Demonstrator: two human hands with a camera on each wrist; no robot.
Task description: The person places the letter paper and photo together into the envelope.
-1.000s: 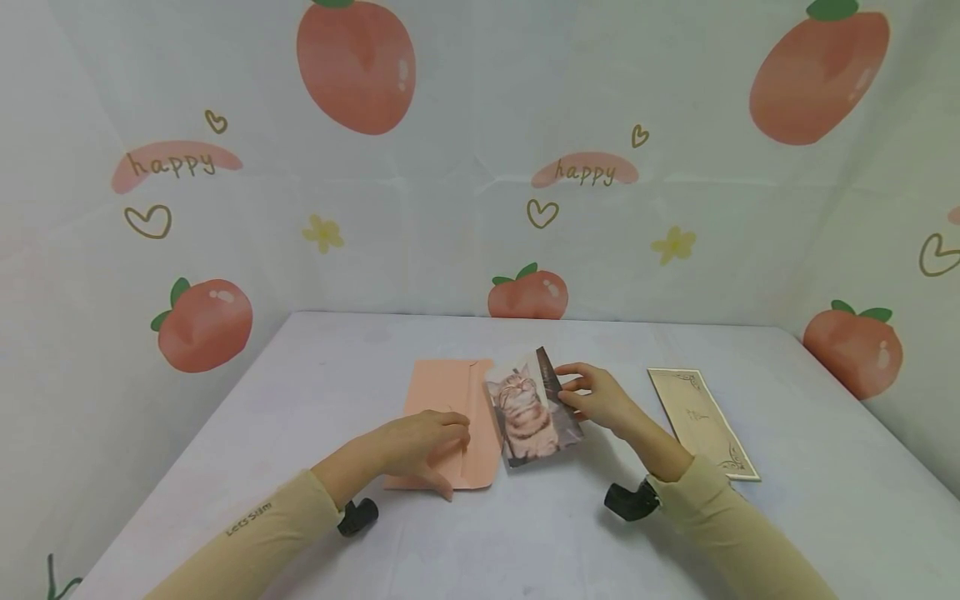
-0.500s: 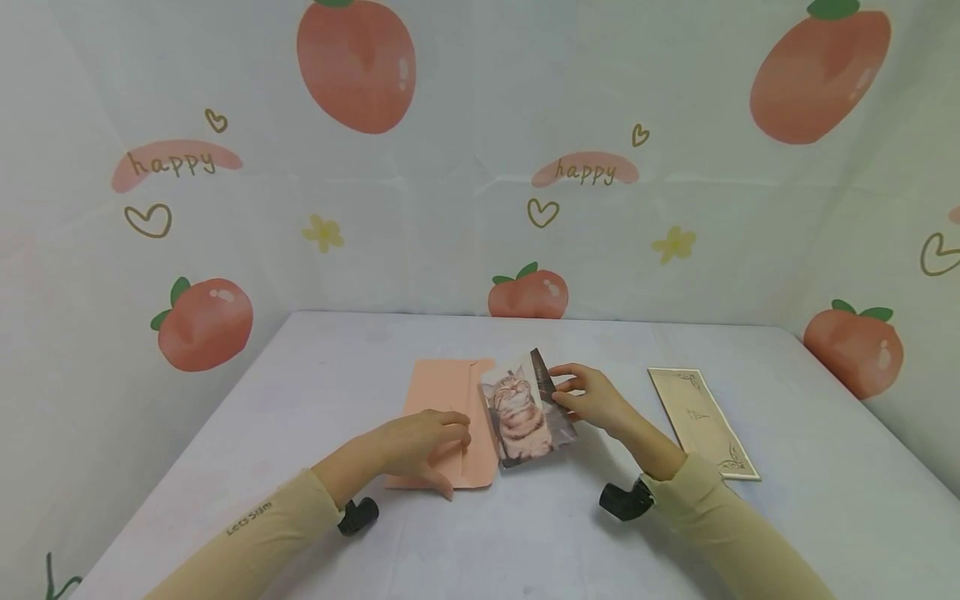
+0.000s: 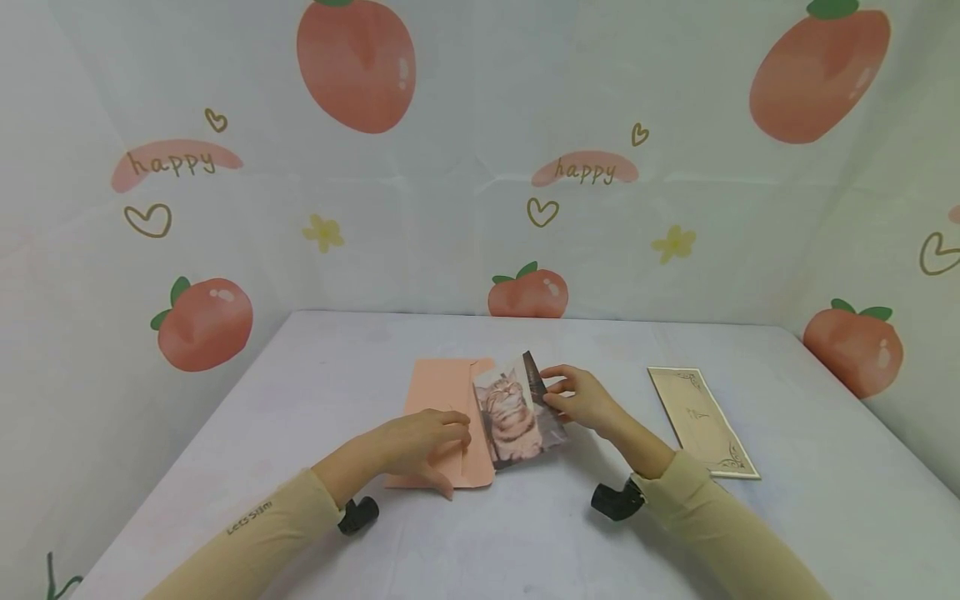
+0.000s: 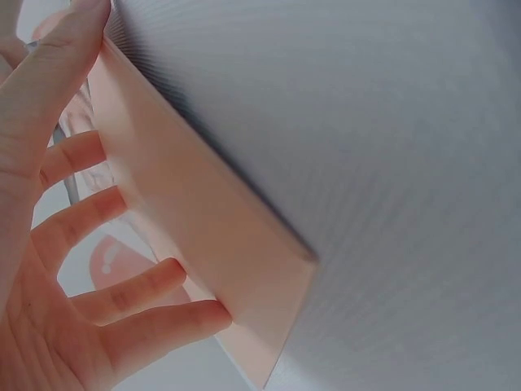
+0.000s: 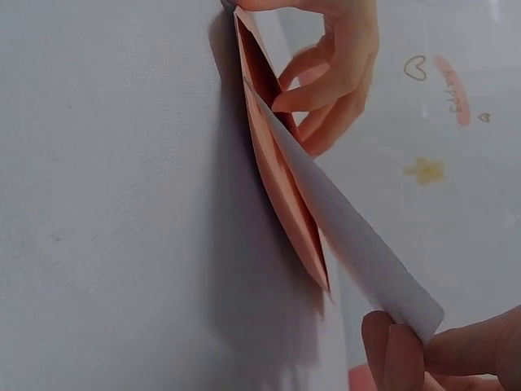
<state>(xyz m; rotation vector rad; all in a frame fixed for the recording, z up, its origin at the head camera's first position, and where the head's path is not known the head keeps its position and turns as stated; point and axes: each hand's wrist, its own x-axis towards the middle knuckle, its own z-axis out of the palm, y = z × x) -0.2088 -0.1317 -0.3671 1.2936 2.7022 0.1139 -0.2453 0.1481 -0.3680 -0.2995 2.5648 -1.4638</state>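
Pink envelope (image 3: 437,385): middle of table (image 3: 337,358), mouth toward right edge.
Left hand (image 3: 423,446): clamped on envelope.
Right hand (image 3: 581,402): pinching cat card (image 3: 512,412), tilted at mouth.
Entry: flatten card's angle, square corners first.

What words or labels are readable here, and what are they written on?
"happy": left pink streak on the backdrop
"happy": middle pink streak on the backdrop
"Lets", apparently, then a word too blurred to read: left sleeve
Too small to read: markings on the tan card
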